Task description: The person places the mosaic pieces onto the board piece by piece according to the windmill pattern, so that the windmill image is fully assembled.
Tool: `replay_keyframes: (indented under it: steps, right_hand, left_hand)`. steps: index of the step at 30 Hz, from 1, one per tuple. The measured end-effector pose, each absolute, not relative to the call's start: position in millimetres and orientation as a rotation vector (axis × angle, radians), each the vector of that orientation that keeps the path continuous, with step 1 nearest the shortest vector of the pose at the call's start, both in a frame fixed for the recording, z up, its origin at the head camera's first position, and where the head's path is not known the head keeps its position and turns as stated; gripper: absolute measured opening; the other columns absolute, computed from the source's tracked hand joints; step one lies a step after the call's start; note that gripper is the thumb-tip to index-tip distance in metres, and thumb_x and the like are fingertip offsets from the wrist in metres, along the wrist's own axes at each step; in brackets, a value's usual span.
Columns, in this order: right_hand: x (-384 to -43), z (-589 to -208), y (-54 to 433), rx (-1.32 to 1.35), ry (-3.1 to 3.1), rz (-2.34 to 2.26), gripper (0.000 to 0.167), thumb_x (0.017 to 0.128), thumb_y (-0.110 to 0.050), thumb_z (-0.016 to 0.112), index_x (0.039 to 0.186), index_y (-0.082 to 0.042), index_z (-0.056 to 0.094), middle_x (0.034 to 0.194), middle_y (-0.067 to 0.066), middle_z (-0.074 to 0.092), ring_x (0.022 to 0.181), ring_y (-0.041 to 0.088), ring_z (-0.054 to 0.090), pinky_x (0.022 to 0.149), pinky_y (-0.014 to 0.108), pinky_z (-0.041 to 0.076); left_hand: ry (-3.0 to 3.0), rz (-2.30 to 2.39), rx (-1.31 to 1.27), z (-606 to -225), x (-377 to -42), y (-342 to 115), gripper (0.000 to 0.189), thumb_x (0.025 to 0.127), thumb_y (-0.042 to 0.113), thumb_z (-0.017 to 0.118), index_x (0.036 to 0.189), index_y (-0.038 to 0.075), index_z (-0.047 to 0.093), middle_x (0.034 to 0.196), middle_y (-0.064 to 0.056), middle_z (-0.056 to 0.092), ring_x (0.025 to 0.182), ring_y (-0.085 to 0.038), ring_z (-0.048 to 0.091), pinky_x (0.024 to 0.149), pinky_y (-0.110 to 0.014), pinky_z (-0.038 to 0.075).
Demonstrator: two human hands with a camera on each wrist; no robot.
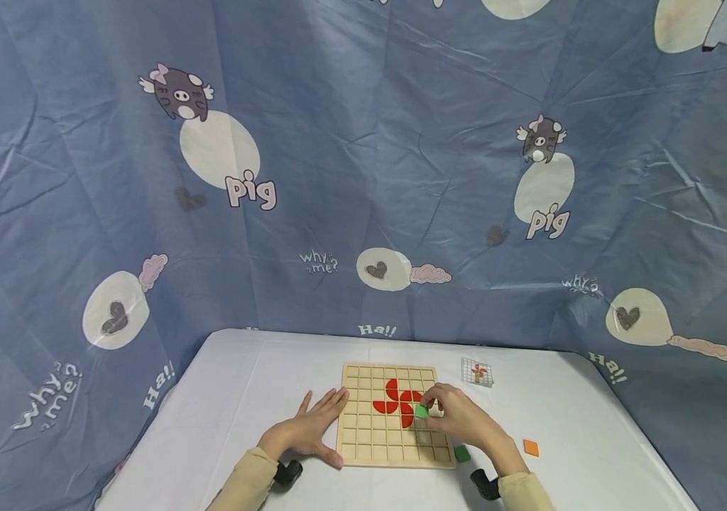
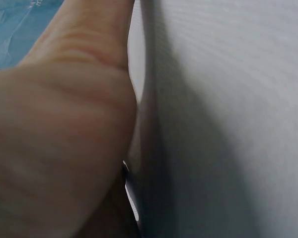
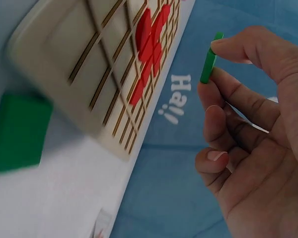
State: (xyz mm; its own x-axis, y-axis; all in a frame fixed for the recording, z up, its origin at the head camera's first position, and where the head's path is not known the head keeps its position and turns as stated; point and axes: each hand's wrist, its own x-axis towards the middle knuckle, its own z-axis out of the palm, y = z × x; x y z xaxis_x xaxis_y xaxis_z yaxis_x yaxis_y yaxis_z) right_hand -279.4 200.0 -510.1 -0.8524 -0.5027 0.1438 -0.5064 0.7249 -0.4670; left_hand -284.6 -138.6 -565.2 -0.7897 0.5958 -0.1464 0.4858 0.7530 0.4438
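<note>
A wooden grid board (image 1: 370, 435) lies flat on the table, with several red quarter-round pieces (image 1: 392, 388) set in its squares in a pinwheel shape. My right hand (image 1: 462, 419) pinches a green square tile (image 3: 209, 62) between thumb and index finger. In the head view that tile is above the board, just right of the red pieces. My left hand (image 1: 309, 427) lies with fingers spread, touching the board's left edge; its wrist view shows only part of the hand (image 2: 64, 129) close up against the white cloth.
Another green square tile (image 1: 462, 453) lies by the board's lower right corner. An orange square tile (image 1: 531, 448) sits farther right. Small pattern cards (image 1: 477, 372) showing a coloured design rest beyond the board's upper right. A blue printed curtain (image 1: 338, 177) surrounds the white table (image 1: 261, 376).
</note>
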Motion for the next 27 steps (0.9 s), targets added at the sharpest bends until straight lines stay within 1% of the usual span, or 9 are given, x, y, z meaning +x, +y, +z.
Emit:
replay_keyframes:
  steps: [7, 10, 16, 19, 21, 27]
  right_hand:
    - [-282.3, -515.6, 180.1, 0.899, -2.900, 0.729, 0.015, 0.082, -0.018, 0.075, 0.095, -0.015, 0.067, 0.093, -0.007, 0.062, 0.082, 0.015, 0.058, 0.065, 0.023, 0.049]
    - [-283.1, -519.3, 172.4, 0.916, -2.897, 0.702, 0.014, 0.082, -0.019, 0.074, 0.094, -0.015, 0.068, 0.092, -0.006, 0.063, 0.085, 0.013, 0.059, 0.066, 0.023, 0.050]
    - [-285.3, -526.5, 159.5, 0.924, -2.907, 0.659, 0.014, 0.081, -0.023, 0.075, 0.093, -0.017, 0.069, 0.089, -0.009, 0.062, 0.078, 0.004, 0.053, 0.065, 0.020, 0.048]
    - [-287.5, -531.6, 155.4, 0.925, -2.918, 0.622, 0.016, 0.081, -0.027, 0.077, 0.093, -0.019, 0.070, 0.089, -0.012, 0.062, 0.078, 0.000, 0.052, 0.066, 0.020, 0.050]
    - [-288.7, -534.9, 153.2, 0.917, -2.928, 0.597, 0.017, 0.081, -0.027, 0.077, 0.093, -0.019, 0.070, 0.090, -0.012, 0.062, 0.081, 0.000, 0.054, 0.068, 0.021, 0.051]
    - [-289.0, -539.6, 148.0, 0.909, -2.953, 0.547, 0.019, 0.080, -0.023, 0.077, 0.096, -0.016, 0.070, 0.094, -0.008, 0.064, 0.089, 0.007, 0.055, 0.072, 0.025, 0.053]
  left_hand:
    - [2.670, 0.571, 0.835, -566.2, -285.1, -138.7, 0.129, 0.061, 0.067, 0.076, 0.156, 0.009, 0.009, 0.164, -0.008, 0.004, 0.151, -0.030, 0.004, 0.117, -0.064, -0.007]
    - [2.671, 0.569, 0.835, -566.0, -284.8, -138.7, 0.129, 0.061, 0.067, 0.075, 0.156, 0.008, 0.010, 0.164, -0.008, 0.004, 0.151, -0.030, 0.004, 0.117, -0.064, -0.007]
    - [2.671, 0.569, 0.831, -565.1, -284.6, -138.5, 0.129, 0.061, 0.067, 0.076, 0.156, 0.008, 0.010, 0.164, -0.008, 0.004, 0.151, -0.030, 0.004, 0.117, -0.064, -0.007]
    - [2.671, 0.568, 0.832, -565.2, -284.6, -138.6, 0.129, 0.061, 0.067, 0.076, 0.156, 0.008, 0.010, 0.164, -0.008, 0.004, 0.151, -0.030, 0.004, 0.117, -0.064, -0.007]
    - [2.672, 0.567, 0.832, -565.5, -284.7, -138.7, 0.129, 0.061, 0.067, 0.075, 0.156, 0.009, 0.009, 0.164, -0.008, 0.004, 0.151, -0.030, 0.004, 0.117, -0.063, -0.006]
    - [2.674, 0.576, 0.841, -565.6, -284.0, -139.1, 0.130, 0.061, 0.067, 0.076, 0.156, 0.008, 0.010, 0.164, -0.009, 0.004, 0.151, -0.030, 0.005, 0.117, -0.064, -0.006]
